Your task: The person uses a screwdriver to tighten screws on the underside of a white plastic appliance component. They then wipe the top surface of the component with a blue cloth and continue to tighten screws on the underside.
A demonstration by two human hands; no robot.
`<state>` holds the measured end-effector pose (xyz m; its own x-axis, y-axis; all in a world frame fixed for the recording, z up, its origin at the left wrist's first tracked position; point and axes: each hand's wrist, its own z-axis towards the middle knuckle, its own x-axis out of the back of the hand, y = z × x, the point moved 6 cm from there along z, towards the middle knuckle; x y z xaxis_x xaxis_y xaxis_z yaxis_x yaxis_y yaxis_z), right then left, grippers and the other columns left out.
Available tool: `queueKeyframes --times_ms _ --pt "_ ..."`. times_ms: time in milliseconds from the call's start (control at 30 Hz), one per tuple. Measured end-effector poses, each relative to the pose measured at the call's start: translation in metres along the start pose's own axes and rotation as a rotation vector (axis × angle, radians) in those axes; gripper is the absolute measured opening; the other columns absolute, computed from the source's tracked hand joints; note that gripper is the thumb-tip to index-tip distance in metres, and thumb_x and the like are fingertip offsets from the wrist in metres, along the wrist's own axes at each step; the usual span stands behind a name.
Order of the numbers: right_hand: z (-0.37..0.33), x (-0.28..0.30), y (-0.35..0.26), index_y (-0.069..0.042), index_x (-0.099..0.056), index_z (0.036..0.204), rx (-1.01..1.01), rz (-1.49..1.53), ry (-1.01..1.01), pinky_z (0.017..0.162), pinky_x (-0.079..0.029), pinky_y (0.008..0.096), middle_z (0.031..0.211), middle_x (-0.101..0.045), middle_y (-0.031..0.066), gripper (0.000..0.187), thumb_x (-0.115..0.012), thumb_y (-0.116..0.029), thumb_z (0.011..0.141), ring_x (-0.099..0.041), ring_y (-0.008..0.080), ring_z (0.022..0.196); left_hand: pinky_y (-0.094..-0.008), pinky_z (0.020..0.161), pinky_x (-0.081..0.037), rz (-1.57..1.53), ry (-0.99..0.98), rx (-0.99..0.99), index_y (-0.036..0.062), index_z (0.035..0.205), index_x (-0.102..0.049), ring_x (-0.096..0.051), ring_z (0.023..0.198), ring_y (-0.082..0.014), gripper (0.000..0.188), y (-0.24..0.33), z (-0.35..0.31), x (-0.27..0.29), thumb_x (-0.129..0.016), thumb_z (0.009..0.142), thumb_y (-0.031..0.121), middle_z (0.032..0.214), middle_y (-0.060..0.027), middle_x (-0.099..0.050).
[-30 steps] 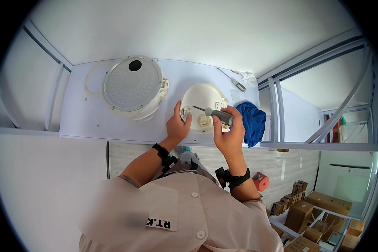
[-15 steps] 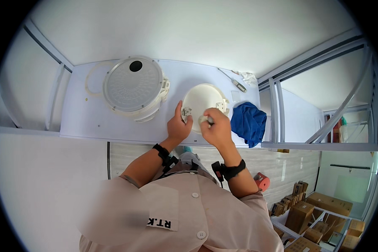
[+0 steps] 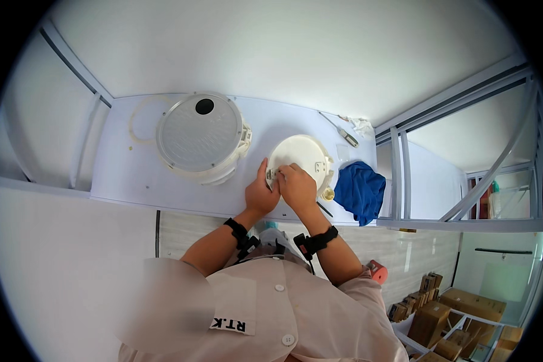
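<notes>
A shallow round cream-white cover (image 3: 304,151) lies on the white table, with small fittings along its edge. My left hand (image 3: 261,196) is closed on its near-left rim, thumb and fingers around the edge. Beside it, my right hand (image 3: 298,187) pinches at the small fitting (image 3: 269,174) near that same rim; its fingertips are bunched, and what they hold is too small to make out. Just right of the cover sits a small yellowish round thing (image 3: 328,193). Below that lies a thin dark stick-like thing (image 3: 324,209), partly behind my right arm.
To the left stands a large white round housing (image 3: 220,174) with a grey ribbed lid (image 3: 196,136) bearing a black oval. A screwdriver (image 3: 348,138) and crumpled clear plastic (image 3: 362,126) lie at the back right. A blue cloth (image 3: 361,188) bunches near the right edge, beside a metal frame (image 3: 398,172).
My right hand has gone left, from mid-cover with a small pale thing in its grip to the left fitting. The yellowish thing and dark stick now show beside the cover. The view has shifted slightly.
</notes>
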<state>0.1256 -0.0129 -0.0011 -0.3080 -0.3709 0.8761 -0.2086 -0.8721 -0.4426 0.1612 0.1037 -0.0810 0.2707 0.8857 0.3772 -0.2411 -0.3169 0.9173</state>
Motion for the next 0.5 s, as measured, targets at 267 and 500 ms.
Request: queueKeyframes --times_ms 267,500 --pt "0.006 0.001 -0.002 -0.01 -0.076 0.093 -0.039 -0.01 0.024 0.071 -0.058 0.0441 0.093 -0.074 0.0088 0.01 -0.069 -0.017 0.092 -0.073 0.0342 0.081 -0.042 0.07 -0.059 0.015 -0.022 0.009 0.0051 0.16 -0.041 -0.076 0.078 -0.0363 0.074 -0.002 0.001 0.0 -0.071 0.096 0.025 0.094 -0.0205 -0.077" --pt "-0.007 0.002 0.007 -0.009 -0.074 0.092 -0.118 -0.064 -0.043 0.07 -0.059 0.0466 0.089 -0.073 0.0135 0.01 -0.07 -0.018 0.089 -0.073 0.0367 0.08 -0.0451 0.071 -0.059 -0.026 0.001 -0.05 0.0033 0.16 -0.039 -0.075 0.079 -0.0395 0.077 0.001 0.0 0.001 -0.07 0.094 0.026 0.093 -0.0189 -0.077"
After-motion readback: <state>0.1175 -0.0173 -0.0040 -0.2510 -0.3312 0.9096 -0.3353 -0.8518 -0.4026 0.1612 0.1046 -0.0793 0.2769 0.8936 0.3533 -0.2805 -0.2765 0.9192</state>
